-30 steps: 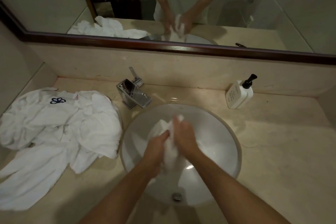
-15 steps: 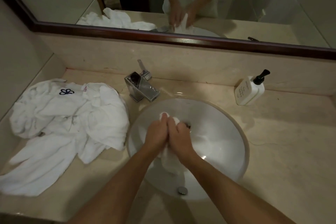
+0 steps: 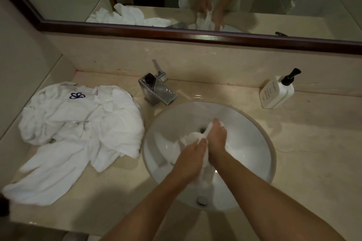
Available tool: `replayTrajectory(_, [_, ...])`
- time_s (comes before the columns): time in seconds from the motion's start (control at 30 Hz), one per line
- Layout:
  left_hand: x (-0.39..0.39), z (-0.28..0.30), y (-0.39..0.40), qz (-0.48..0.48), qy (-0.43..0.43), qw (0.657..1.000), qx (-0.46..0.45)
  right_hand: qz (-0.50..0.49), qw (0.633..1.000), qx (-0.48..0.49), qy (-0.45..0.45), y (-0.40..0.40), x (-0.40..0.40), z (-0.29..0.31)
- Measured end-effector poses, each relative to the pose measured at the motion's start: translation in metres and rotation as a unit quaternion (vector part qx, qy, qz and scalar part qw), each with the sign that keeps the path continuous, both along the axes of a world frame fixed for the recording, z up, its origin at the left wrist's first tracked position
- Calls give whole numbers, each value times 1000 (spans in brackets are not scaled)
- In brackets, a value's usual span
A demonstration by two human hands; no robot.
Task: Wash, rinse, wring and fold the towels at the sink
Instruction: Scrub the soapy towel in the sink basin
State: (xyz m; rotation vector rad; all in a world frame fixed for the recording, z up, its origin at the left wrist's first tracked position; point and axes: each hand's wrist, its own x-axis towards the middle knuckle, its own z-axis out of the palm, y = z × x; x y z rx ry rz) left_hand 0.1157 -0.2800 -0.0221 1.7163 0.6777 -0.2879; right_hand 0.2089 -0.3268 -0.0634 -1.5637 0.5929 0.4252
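Hands have slid apart along the small white wet towel (image 3: 193, 137) inside the round white sink (image 3: 252, 123): left hand (image 3: 193, 157) and right hand (image 3: 216, 139) both grip it, scrubbing continues.

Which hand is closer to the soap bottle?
Right. The right hand grips the towel on the bottle's side of the sink; the left hand grips it too, further from the bottle.
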Motion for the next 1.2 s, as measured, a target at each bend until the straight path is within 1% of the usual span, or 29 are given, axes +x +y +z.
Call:
replayTrajectory(0.03, [-2,-3,0,-3,-9,1000,-11,-22,999,31,33,-5,6,-2])
replayTrajectory(0.1, [3,-15,14,5,-3,999,31,-32,985,149,82,-16,4,-3])
replayTrajectory(0.13, [4,-20,23,33,22,998,43,-39,969,217,109,-23,-2,-2])
replayTrajectory(0.17, [4,-31,32,79,50,995,29,-59,951,274,134,-35,-8,-3])
replayTrajectory(0.2, [1,-36,40,145,68,986,-48,-88,934,309,156,-48,-14,-4])
replayTrajectory(0.23, [-4,-44,47,215,74,961,-159,-113,918,338,172,-63,-20,-8])
replayTrajectory(0.27, [-10,-56,53,274,77,923,-259,-126,909,354,182,-78,-26,-12])
replayTrajectory(0.3, [-17,-63,57,302,83,887,-339,-128,899,368,200,-91,-34,-15])
replayTrajectory(0.33, [-24,-68,59,308,93,869,-375,-125,894,372,215,-100,-45,-17])
replayTrajectory(0.37, [-29,-71,58,298,113,868,-380,-111,891,378,227,-106,-56,-18])
replayTrajectory(0.43, [-37,-78,53,261,166,877,-368,-69,877,397,263,-111,-73,-22])
replayTrajectory(0.5, [-36,-77,47,223,185,891,-349,-42,867,412,278,-110,-83,-21])
replayTrajectory(0.53, [-31,-76,45,221,184,907,-307,-49,866,409,284,-105,-83,-20])
replayTrajectory(0.6, [-16,-72,40,222,150,942,-202,-42,886,378,266,-83,-80,-12])
replayTrajectory(0.63, [-6,-64,38,218,131,957,-137,-9,916,329,231,-67,-80,-6])
replayTrajectory(0.67, [1,-58,33,216,109,966,-95,69,955,236,164,-51,-83,1])
replayTrajectory(0.7, [8,-45,25,214,83,969,-87,138,981,108,80,-38,-86,3])
replayTrajectory(0.73, [12,-35,17,193,70,976,-78,173,985,-20,-17,-29,-85,5])
replayTrajectory(0.77, [14,-23,5,166,56,982,-72,162,977,-110,-91,-25,-80,4])
replayTrajectory(0.8, [13,-12,-6,137,50,987,-68,113,976,-141,-118,-25,-70,4])
replayTrajectory(0.83, [11,-7,-14,115,34,991,-57,62,982,-129,-121,-28,-59,4])
replayTrajectory(0.87, [9,-4,-17,94,25,995,-33,36,990,-96,-93,-31,-50,0])
replayTrajectory(0.9, [9,-2,-13,94,17,995,6,44,994,-60,-74,-30,-48,-2])
replayTrajectory(0.93, [10,-4,-2,109,21,993,49,86,993,-38,-65,-26,-55,-4])
replayTrajectory(1.0, [17,-13,17,152,24,987,54,183,979,-11,-84,-19,-73,-5])
replayTrajectory(1.03, [17,-15,20,150,16,987,50,181,979,-13,-97,-16,-72,-8])
replayTrajectory(1.1, [11,-17,13,73,-6,995,64,92,992,0,-85,-15,-53,-6])
replayTrajectory(1.13, [7,-18,11,42,-7,996,76,74,995,11,-65,-14,-45,-4])
replayTrajectory(1.2, [6,-22,19,53,-8,993,109,128,988,23,-79,-9,-48,5])
